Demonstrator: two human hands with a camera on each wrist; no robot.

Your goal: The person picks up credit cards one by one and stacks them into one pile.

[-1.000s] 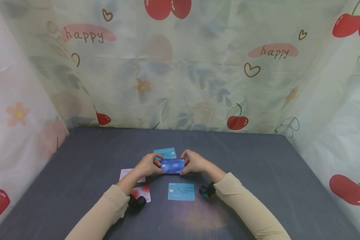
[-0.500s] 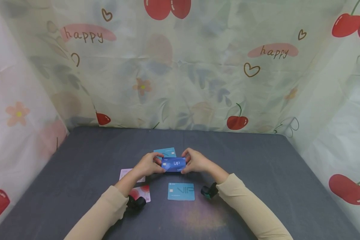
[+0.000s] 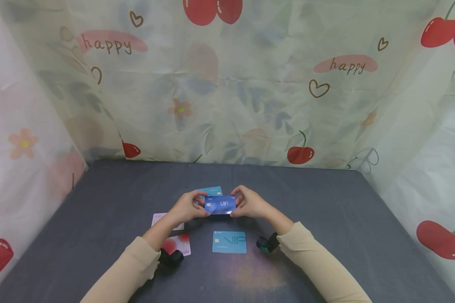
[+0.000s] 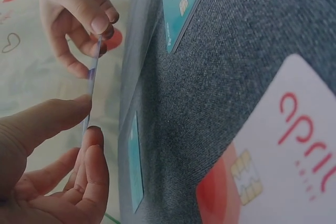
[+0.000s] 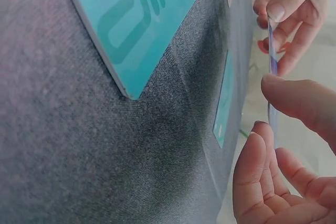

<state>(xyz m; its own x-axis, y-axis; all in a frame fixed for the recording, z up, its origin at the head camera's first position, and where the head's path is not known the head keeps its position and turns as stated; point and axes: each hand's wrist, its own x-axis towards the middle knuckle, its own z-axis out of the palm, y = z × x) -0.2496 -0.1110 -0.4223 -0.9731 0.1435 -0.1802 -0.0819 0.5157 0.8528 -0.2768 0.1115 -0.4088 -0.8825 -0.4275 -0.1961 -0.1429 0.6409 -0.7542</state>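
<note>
A dark blue VIP card (image 3: pixel 220 205) is held up off the table between both hands, its printed face toward the head camera. My left hand (image 3: pixel 187 207) pinches its left edge between thumb and fingers. At the opposite edge, my right hand (image 3: pixel 250 203) grips it the same way. Both wrist views show the card edge-on as a thin strip. Behind it lies a teal card (image 3: pixel 214 190), partly covered by the blue card and the left fingers. Nearer the front, another teal VIP card (image 3: pixel 229 242) lies flat on the table.
Left of the middle, a pink card (image 3: pixel 160 217) lies partly under the left forearm. In front of it is a white card with red circles (image 3: pixel 183 244), lettered "april" in the left wrist view. The dark cloth-covered table (image 3: pixel 311 202) meets a patterned curtain (image 3: pixel 227 105) at the back.
Both hands have raised the blue card slightly and shifted it a little to the right, covering more of the teal card behind. The cards on the table have stayed in place.
</note>
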